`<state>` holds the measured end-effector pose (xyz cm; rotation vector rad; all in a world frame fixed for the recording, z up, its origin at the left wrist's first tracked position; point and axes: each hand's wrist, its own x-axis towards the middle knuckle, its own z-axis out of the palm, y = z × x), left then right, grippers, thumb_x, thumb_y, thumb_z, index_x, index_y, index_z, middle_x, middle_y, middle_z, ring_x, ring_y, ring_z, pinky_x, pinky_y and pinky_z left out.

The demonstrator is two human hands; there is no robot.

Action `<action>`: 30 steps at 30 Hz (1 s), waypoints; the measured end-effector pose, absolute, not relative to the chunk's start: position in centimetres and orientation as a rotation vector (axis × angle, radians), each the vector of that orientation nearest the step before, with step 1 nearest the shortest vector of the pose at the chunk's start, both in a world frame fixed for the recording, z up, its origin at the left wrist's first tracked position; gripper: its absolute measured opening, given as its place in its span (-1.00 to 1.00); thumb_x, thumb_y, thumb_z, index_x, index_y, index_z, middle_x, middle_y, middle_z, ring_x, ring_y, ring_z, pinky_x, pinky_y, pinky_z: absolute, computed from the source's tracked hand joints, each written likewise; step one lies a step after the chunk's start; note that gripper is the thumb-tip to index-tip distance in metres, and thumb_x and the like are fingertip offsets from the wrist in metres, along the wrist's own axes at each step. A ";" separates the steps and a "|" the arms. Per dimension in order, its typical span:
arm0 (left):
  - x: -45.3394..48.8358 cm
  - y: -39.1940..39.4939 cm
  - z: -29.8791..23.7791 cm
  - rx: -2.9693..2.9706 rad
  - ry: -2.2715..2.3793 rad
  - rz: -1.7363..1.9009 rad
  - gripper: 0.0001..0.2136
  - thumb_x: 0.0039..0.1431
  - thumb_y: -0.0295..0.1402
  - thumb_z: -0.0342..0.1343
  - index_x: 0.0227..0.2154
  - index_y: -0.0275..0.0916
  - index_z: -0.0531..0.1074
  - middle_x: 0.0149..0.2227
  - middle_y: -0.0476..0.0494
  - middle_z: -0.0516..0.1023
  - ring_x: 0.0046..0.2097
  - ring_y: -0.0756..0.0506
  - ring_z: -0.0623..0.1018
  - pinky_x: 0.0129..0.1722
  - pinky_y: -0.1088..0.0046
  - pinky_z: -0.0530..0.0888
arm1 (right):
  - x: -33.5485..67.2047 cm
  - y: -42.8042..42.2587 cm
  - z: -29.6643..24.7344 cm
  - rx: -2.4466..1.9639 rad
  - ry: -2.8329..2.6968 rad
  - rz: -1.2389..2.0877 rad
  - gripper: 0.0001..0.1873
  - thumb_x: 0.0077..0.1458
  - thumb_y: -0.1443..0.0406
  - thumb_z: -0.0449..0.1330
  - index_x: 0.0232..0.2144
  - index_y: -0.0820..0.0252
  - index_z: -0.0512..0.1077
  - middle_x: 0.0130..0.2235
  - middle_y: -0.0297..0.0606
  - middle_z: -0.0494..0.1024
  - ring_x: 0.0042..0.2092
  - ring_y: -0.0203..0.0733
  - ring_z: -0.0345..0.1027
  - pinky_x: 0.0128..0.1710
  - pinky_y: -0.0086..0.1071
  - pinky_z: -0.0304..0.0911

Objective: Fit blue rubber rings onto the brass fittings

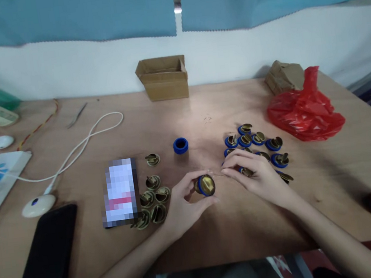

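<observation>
My left hand has its fingers and thumb round a brass-coloured round fitting with a blue ring, its flat face turned up. To the right of it, my right hand is pinched at the fingertips; whatever it may hold is too small to make out. Behind and under that hand lie several brass fittings with blue rings, partly hidden by the fingers. By my left wrist sit several brass fittings without blue rings. A separate blue ring stands on the table beyond my hands.
An open cardboard box stands against the wall. A red plastic bag and a brown paper package are at the right. On the left lie a lit phone, a dark phone, a white cable and a power strip.
</observation>
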<state>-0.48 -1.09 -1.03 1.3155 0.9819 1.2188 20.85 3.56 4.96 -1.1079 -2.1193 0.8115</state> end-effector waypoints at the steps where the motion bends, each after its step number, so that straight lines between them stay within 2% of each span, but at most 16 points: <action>1: -0.5 -1.1 -1.0 1.316 0.984 1.217 -0.50 -0.06 -0.48 0.45 -0.02 -0.09 0.50 -0.02 -0.08 0.64 0.04 -0.10 0.62 0.08 0.38 0.53 | 20.7 3.5 4.8 -1.123 -2.075 0.845 -0.81 0.29 0.22 0.22 -0.37 0.16 0.48 -0.28 -0.24 0.53 -0.26 -0.21 0.42 -0.26 -0.35 0.28; 3: -0.7 -1.1 -1.0 1.297 0.982 1.214 -0.48 -0.08 -0.48 0.46 -0.01 -0.09 0.51 -0.01 -0.09 0.64 0.04 -0.10 0.62 0.08 0.38 0.53 | 20.3 3.2 4.5 -1.160 -1.955 1.027 -0.75 0.23 0.17 0.27 -0.44 0.17 0.45 -0.40 -0.30 0.49 -0.39 -0.27 0.36 -0.41 -0.40 0.22; 6: -0.8 -1.0 -1.1 1.236 0.954 1.185 -0.46 -0.10 -0.48 0.47 0.00 -0.08 0.52 -0.02 -0.08 0.66 0.04 -0.10 0.63 0.07 0.42 0.53 | 19.7 2.6 4.0 -1.154 -1.705 1.522 -0.70 0.20 0.10 0.28 -0.43 0.16 0.40 -0.63 -0.48 0.35 -0.63 -0.37 0.21 -0.62 -0.48 0.07; 9: -0.8 -0.9 -1.2 1.207 0.909 1.160 -0.48 -0.07 -0.45 0.46 0.01 -0.07 0.52 -0.02 -0.08 0.67 0.02 -0.10 0.64 0.04 0.45 0.54 | 19.1 2.0 3.5 -1.083 -1.491 1.853 -0.67 0.25 0.06 0.22 -0.39 0.15 0.34 -0.72 -0.58 0.28 -0.73 -0.41 0.13 -0.72 -0.54 -0.02; 12: -0.8 -0.8 -1.3 1.278 0.932 1.161 -0.47 -0.07 -0.46 0.46 0.02 -0.06 0.52 0.00 -0.09 0.66 0.03 -0.11 0.63 0.06 0.43 0.54 | 18.8 1.6 3.1 -0.985 -1.345 1.956 -0.66 0.30 0.06 0.16 -0.38 0.16 0.30 -0.70 -0.53 0.39 -0.69 -0.39 0.27 -0.65 -0.56 0.14; 15: -0.9 -0.7 -1.3 1.410 0.970 1.171 -0.46 -0.06 -0.48 0.46 0.03 -0.07 0.50 -0.01 -0.11 0.64 0.03 -0.13 0.63 0.06 0.39 0.54 | 18.7 1.5 2.7 -0.839 -1.178 2.065 -0.69 0.30 0.10 0.19 -0.37 0.18 0.31 -0.61 -0.43 0.51 -0.57 -0.34 0.44 -0.54 -0.52 0.31; 18: -1.0 -0.7 -1.5 1.572 0.996 1.203 -0.50 0.00 -0.47 0.43 0.02 -0.11 0.48 -0.02 -0.14 0.61 0.02 -0.13 0.62 0.06 0.35 0.54 | 18.8 1.5 2.1 -0.717 -0.991 2.172 -0.72 0.25 0.15 0.26 -0.37 0.20 0.34 -0.55 -0.42 0.52 -0.53 -0.36 0.47 -0.52 -0.53 0.36; 25: -0.9 -0.8 -1.6 1.952 0.951 1.277 -0.57 0.13 -0.47 0.34 0.06 -0.20 0.42 -0.03 -0.22 0.59 0.02 -0.11 0.61 0.05 0.34 0.57 | 18.7 1.5 0.9 -0.774 -0.890 2.274 -0.72 0.17 0.16 0.35 -0.36 0.20 0.36 -0.57 -0.46 0.50 -0.57 -0.39 0.43 -0.57 -0.57 0.33; 30: -1.1 -0.9 -1.6 2.012 0.970 1.258 -0.58 0.17 -0.48 0.30 0.08 -0.21 0.40 -0.01 -0.24 0.58 0.04 -0.13 0.61 0.06 0.30 0.58 | 18.6 1.6 0.8 -0.915 -0.945 2.279 -0.69 0.14 0.13 0.36 -0.39 0.20 0.36 -0.60 -0.47 0.48 -0.63 -0.45 0.33 -0.66 -0.62 0.16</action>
